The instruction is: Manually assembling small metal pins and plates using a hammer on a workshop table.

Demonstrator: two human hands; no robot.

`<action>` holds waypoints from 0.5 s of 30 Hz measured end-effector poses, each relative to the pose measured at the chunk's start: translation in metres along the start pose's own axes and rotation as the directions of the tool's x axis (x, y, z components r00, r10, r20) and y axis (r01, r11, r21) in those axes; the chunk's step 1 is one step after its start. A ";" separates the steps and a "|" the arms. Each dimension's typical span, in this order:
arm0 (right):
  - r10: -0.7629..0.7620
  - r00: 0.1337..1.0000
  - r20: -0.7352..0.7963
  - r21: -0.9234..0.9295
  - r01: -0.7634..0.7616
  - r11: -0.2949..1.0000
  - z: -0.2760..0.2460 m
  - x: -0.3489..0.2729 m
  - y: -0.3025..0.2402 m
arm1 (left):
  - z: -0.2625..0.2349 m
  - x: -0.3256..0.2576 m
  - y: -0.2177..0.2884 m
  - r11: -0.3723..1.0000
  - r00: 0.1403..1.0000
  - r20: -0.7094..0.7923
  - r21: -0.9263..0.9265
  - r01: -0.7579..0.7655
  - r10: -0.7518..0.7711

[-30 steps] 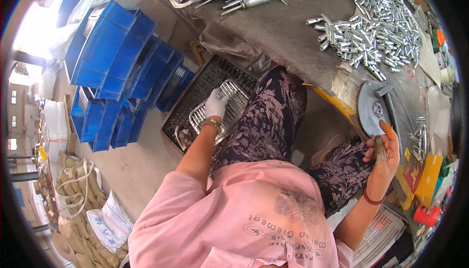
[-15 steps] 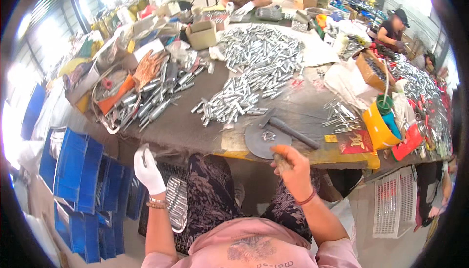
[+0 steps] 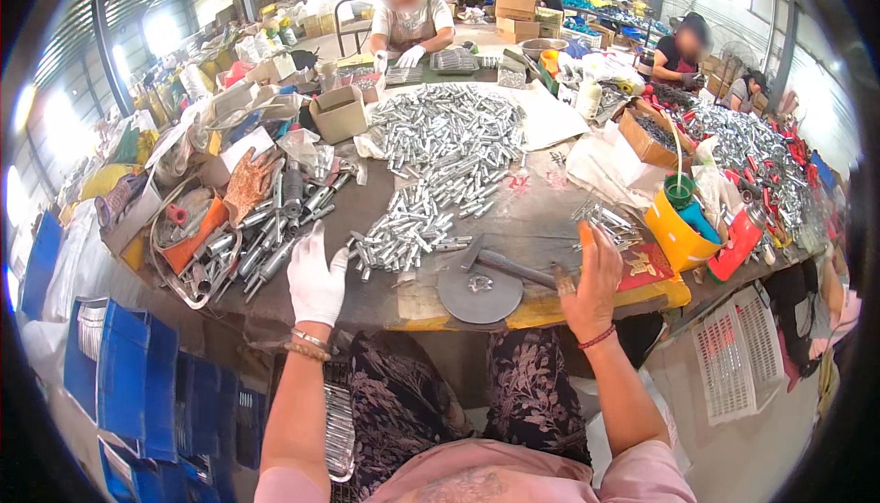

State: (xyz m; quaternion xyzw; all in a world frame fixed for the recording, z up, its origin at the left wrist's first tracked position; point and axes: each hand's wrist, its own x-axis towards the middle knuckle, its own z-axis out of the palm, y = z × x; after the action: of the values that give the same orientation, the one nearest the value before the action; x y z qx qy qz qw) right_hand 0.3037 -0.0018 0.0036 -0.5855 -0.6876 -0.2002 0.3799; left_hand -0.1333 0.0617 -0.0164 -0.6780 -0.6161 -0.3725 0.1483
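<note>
In a white glove, my left hand [image 3: 317, 276] is raised at the table's front edge, fingers stretched upward and holding nothing. My bare right hand [image 3: 596, 281] is lifted too, its fingers extended and dark wrapping on some of them. It is nearest the handle end of a hammer [image 3: 521, 268], whose head lies by a round grey disc [image 3: 467, 309]. A few small metal pieces [image 3: 479, 284] sit on that disc. Beyond spreads a large heap of short silver metal tubes [image 3: 449, 141]. Thin metal rods [image 3: 607, 217] lie behind my right hand, partly hidden by it.
Larger metal tubes [image 3: 266, 260] and an orange glove [image 3: 249, 187] crowd the left. A cardboard box [image 3: 337, 118] stands behind them. To the right are a yellow bucket [image 3: 674, 235] and a white basket [image 3: 738, 356]. Blue bins [image 3: 128, 379] stand lower left. A co-worker [image 3: 412, 27] sits opposite.
Both hands have moved up and forward to the table edge. My right hand, curled before, has opened; the left fingers have spread from a near-pinch. The view has tilted upward.
</note>
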 end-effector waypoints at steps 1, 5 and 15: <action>-0.002 1.000 0.000 -0.002 0.002 1.000 0.003 0.000 0.000 | 0.001 0.000 -0.002 1.000 0.999 0.024 -0.002 0.031 -0.031; 0.148 0.989 0.028 -0.020 -0.148 0.989 0.020 -0.008 0.026 | -0.004 -0.002 -0.002 0.997 0.995 0.068 -0.008 0.073 -0.072; 0.210 0.977 0.048 -0.077 -0.206 0.975 0.018 -0.001 0.013 | 0.000 0.000 -0.005 0.999 0.994 0.101 0.032 0.043 -0.046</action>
State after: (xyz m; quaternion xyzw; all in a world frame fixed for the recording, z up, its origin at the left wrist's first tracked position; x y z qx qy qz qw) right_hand 0.3111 0.0135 -0.0105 -0.6729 -0.6252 -0.1675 0.3581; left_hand -0.1380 0.0626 -0.0177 -0.6801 -0.6432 -0.3312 0.1185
